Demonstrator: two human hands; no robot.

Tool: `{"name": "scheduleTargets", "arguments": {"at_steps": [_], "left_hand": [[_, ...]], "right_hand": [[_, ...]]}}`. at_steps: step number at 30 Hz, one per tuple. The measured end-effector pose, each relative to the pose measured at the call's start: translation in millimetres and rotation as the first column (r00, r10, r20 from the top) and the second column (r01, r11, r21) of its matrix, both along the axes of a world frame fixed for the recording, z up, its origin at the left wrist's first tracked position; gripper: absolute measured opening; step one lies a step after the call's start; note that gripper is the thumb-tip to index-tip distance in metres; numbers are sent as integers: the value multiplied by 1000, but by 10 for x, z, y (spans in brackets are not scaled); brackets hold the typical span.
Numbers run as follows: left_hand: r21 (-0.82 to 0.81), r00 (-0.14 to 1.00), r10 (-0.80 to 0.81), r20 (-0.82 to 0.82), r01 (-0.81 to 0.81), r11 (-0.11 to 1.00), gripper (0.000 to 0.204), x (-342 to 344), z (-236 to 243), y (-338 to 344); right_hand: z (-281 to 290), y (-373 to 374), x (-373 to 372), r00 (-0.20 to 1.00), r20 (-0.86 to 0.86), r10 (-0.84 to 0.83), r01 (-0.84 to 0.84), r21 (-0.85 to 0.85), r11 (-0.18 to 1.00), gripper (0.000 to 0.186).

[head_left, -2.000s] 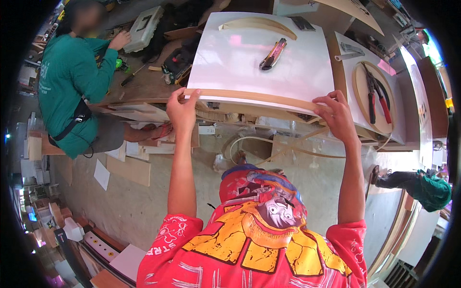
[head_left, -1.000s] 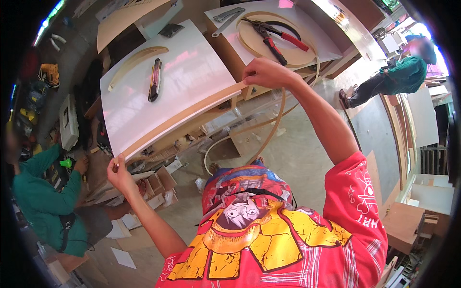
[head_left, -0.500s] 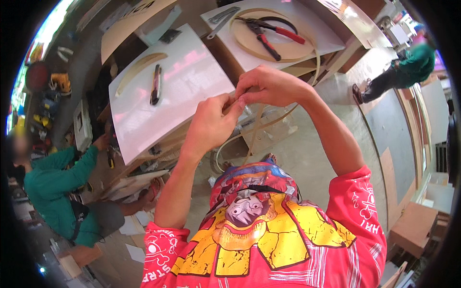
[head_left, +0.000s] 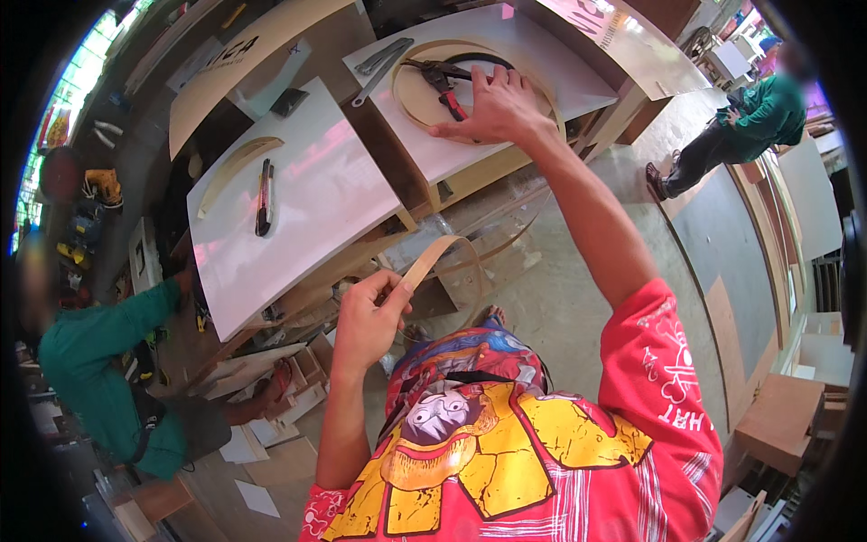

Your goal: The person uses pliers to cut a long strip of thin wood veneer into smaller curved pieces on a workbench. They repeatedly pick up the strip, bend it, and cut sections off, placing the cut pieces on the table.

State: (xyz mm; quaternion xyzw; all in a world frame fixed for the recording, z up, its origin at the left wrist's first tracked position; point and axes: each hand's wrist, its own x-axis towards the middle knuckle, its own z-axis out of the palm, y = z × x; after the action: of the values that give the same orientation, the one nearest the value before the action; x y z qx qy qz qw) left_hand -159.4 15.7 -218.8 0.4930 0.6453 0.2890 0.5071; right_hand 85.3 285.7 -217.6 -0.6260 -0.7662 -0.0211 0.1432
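Note:
My left hand (head_left: pixel 370 312), in front of the workbench, pinches the end of a thin wood-coloured edging strip (head_left: pixel 432 256) between thumb and fingers. The strip arcs up and loops down towards the floor. My right hand (head_left: pixel 497 107) is spread with fingers apart over the coil of edging strip (head_left: pixel 404 116) on the right white panel (head_left: pixel 408 149). Beneath its fingers lie pliers (head_left: pixel 449 98) with black jaws and red-and-black handles, partly hidden; whether the hand touches them I cannot tell.
A utility knife (head_left: pixel 265 199) and a curved strip offcut (head_left: pixel 230 172) lie on the left white panel (head_left: pixel 316 226). Metal spanners (head_left: pixel 379 68) lie beside the coil. A person in green (head_left: pixel 108 339) is low at the left; another (head_left: pixel 763 117) stands far right.
My hands were together at the strip. The right hand has moved away and up over the pliers and coil; the left has come lower and nearer, still holding the strip.

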Motion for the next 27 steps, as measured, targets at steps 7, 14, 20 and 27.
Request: {"name": "scheduleTargets", "arguments": {"at_steps": [7, 14, 20, 27], "left_hand": [[36, 993, 103, 60, -105, 994, 22, -220, -45, -119], [86, 976, 178, 129, -190, 978, 25, -398, -73, -83], [106, 977, 152, 148, -168, 980, 21, -337, 16, 58], [111, 992, 38, 116, -51, 992, 20, -206, 41, 20]], "right_hand": [[475, 295, -30, 987, 113, 113, -67, -348, 935, 103], [257, -1675, 613, 698, -696, 166, -519, -332, 788, 67], [39, -2828, 426, 752, -642, -149, -516, -714, 473, 77], [35, -2904, 311, 710, -670, -217, -541, -716, 440, 82]]}}
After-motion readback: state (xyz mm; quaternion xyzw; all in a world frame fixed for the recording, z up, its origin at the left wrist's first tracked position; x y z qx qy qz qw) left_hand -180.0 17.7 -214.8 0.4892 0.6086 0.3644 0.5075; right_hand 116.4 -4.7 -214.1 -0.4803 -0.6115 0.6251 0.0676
